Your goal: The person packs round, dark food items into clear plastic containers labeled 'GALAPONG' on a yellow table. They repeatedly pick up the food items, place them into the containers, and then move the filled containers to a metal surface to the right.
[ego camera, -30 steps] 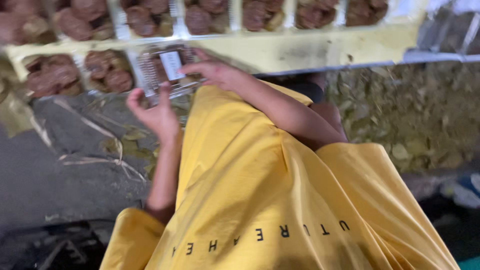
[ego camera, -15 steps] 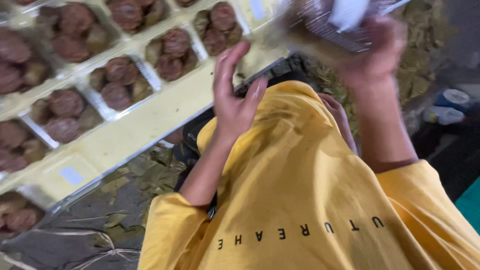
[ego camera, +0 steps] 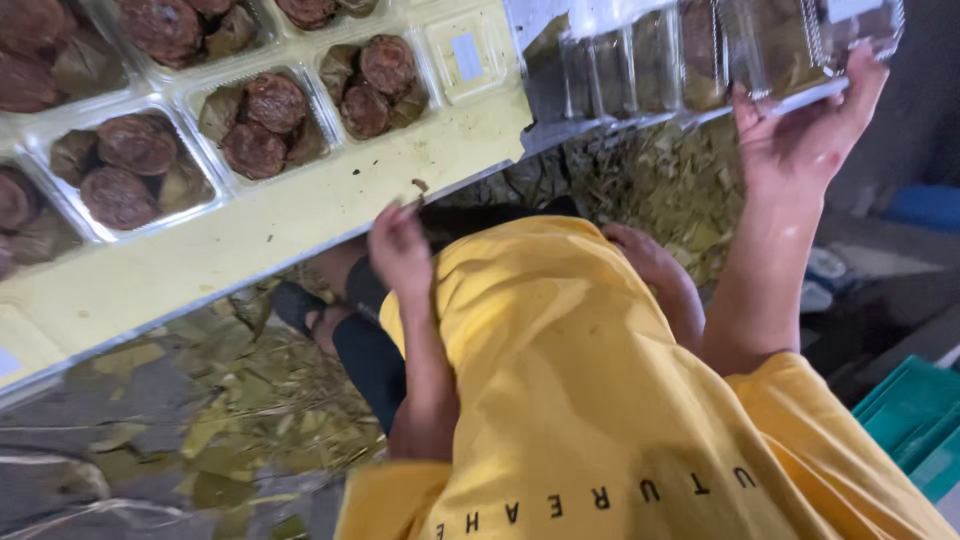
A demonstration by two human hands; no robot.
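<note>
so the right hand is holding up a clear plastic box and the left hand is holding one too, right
Not quite. The head view shows the right hand holding up the clear plastic box, but the left hand holds no box: it hangs empty beside the edge of the yellow table.

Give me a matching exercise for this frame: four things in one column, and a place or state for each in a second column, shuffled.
Things:
1. right hand
2. left hand
3. yellow table
4. green crate

Places or states:
A. at the lower right edge of the view
B. bears clear trays of brown round cakes
C. raised, holding a clear plastic box
D. fingers at the table's near edge, holding nothing that can be seen

Pairs: 1-C, 2-D, 3-B, 4-A
</note>
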